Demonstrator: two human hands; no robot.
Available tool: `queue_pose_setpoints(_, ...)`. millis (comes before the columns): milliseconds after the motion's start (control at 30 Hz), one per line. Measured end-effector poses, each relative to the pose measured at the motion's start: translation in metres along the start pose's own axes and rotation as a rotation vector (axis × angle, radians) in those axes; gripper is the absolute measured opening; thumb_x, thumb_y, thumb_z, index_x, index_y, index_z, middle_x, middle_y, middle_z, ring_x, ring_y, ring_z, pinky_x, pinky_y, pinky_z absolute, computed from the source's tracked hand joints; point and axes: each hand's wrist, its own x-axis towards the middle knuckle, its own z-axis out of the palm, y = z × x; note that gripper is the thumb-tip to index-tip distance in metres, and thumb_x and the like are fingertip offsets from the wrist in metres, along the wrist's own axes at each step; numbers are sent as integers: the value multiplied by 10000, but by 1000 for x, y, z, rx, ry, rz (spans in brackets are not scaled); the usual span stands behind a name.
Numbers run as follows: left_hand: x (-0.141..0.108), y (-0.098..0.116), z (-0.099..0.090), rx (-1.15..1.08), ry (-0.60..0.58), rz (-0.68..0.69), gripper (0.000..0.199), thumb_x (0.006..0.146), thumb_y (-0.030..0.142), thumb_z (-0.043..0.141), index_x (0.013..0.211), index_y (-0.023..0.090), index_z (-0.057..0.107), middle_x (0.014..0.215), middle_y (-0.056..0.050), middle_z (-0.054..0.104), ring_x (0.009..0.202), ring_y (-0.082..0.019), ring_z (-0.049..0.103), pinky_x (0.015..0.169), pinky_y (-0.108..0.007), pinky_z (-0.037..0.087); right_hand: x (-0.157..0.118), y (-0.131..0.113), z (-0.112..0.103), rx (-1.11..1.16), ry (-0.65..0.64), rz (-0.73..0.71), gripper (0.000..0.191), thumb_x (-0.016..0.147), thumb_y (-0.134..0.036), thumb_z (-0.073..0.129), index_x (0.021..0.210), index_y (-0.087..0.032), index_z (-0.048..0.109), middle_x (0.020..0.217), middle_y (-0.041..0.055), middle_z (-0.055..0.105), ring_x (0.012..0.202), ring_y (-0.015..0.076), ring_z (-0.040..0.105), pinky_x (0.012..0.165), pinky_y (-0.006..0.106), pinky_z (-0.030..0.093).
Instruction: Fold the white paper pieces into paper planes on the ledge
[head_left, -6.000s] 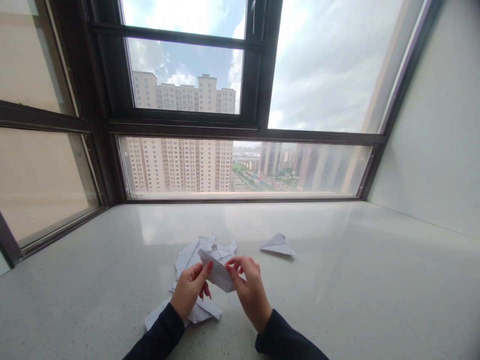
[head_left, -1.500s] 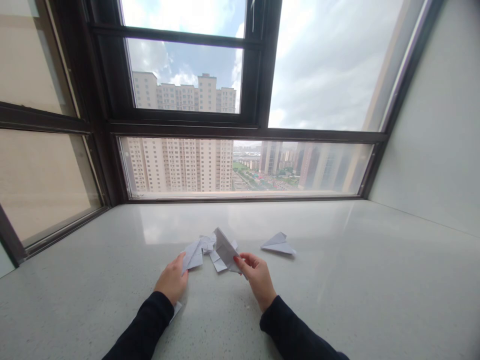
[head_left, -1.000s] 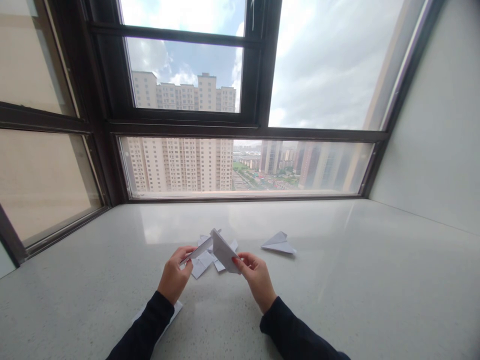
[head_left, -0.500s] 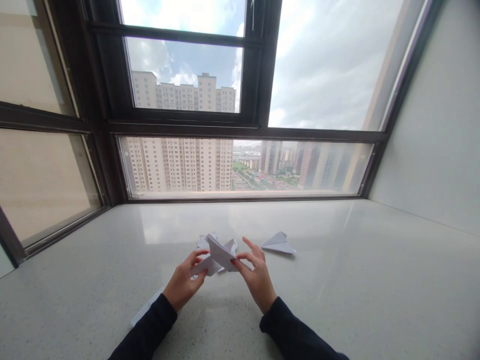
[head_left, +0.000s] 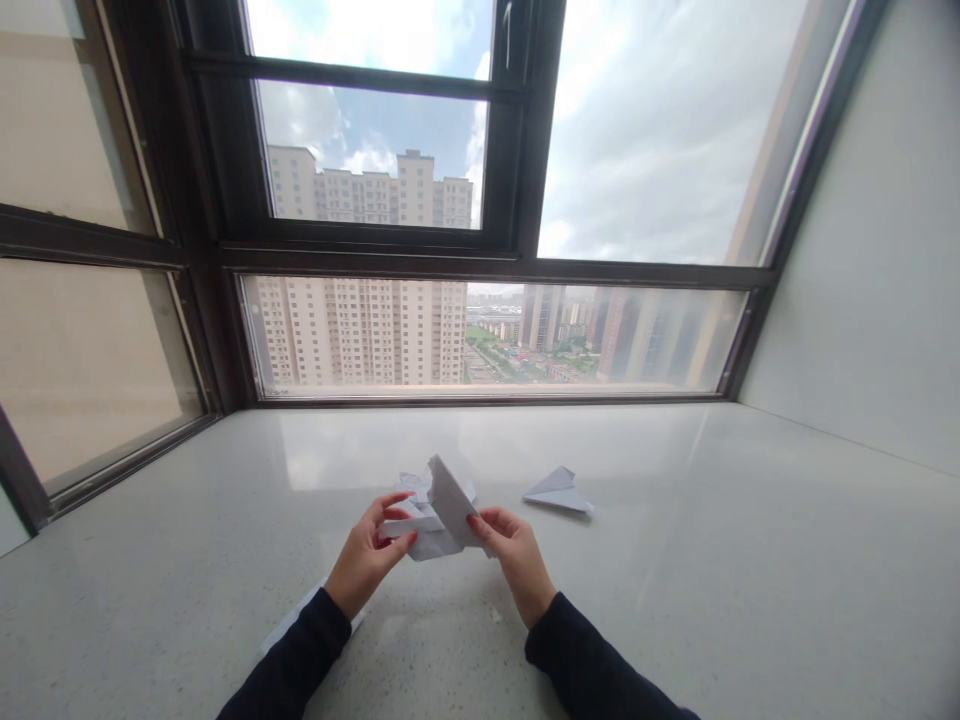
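Observation:
A folded white paper [head_left: 454, 508] is held up between my two hands above the pale sill. My left hand [head_left: 373, 550] pinches its left part, thumb below and fingers above. My right hand [head_left: 514, 552] grips the right part, with the thumb pressed on a raised flap that stands tilted. Behind it lie other folded white papers [head_left: 411, 484], partly hidden by the held one, so their shape is hard to tell. To the right of my right hand rests a white paper plane [head_left: 559, 492], apart from it.
Another piece of white paper [head_left: 289, 622] lies on the speckled stone sill [head_left: 712, 560], partly under my left forearm. A dark window frame [head_left: 487, 402] borders the sill at the back. At the right rises a white wall [head_left: 862, 300].
The raised flap of the folded paper has turned steeper and a lower part now shows beneath it. My right fingers, one lifted before, have curled in around the paper.

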Motion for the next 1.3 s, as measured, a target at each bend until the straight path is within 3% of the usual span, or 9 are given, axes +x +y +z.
queue_pose_setpoints(100,0,-7,8,-221,34,-26,556,569,276,690,1069,187,465,962,-53,609,782,-176,607,744,-319,464,-1,-2,0,40,78,9,359,566,-465,662,690,-129,636,592,27,617,500,115,477,451,218,311)
queue_pose_setpoints(233,-6,-13,21,-375,-102,-97,430,582,342,687,950,160,558,1004,-87,623,948,-235,559,851,-363,418,-2,-1,1,34,48,2,349,594,-461,644,711,-132,636,600,26,606,518,121,478,472,228,323)
queue_pose_setpoints(333,-10,-14,23,-440,-84,-174,383,617,382,656,922,164,578,994,-79,637,950,-236,564,845,-373,432,-2,0,1,-47,24,-21,342,600,-469,634,699,-141,638,706,54,611,578,151,514,502,250,363)
queue_pose_setpoints(467,-7,-16,19,-437,-25,-253,385,598,366,677,899,155,563,952,-84,654,849,-232,614,768,-366,483,-2,-2,-2,-286,103,-200,270,617,-448,631,640,-180,645,1008,93,556,895,246,504,720,341,391)
queue_pose_setpoints(567,-5,-19,17,-442,-50,-317,454,542,337,722,915,159,534,874,-74,674,796,-228,632,758,-361,485,-4,-5,-2,-475,39,-298,201,636,-414,632,622,-215,652,1029,71,562,1011,257,438,860,389,307)
queue_pose_setpoints(667,-5,-23,17,-460,-83,-334,530,478,292,763,936,166,527,836,-61,676,805,-229,627,791,-363,464,-6,-6,-1,-577,-47,-296,176,655,-391,625,639,-219,658,1011,63,577,1006,246,442,866,380,300)
queue_pose_setpoints(933,1,-31,10,-391,-177,-423,656,410,154,754,1014,149,498,812,-84,664,831,-284,607,772,-425,462,-4,-8,-4,-764,-67,-287,129,676,-339,620,625,-223,643,966,39,601,976,232,461,845,362,286)
queue_pose_setpoints(1133,-2,-27,12,-449,-220,-391,680,454,133,712,1087,181,470,825,-59,661,777,-226,623,776,-365,462,-6,-9,-3,-817,-89,-250,96,670,-315,634,646,-222,638,952,38,609,974,241,463,834,366,277)
queue_pose_setpoints(1300,-7,-21,15,-434,-185,-379,612,506,208,737,1066,180,491,820,-55,655,763,-210,625,746,-331,473,-5,-6,-3,-797,-88,-234,97,671,-305,633,644,-213,634,935,46,611,957,239,473,815,354,297)
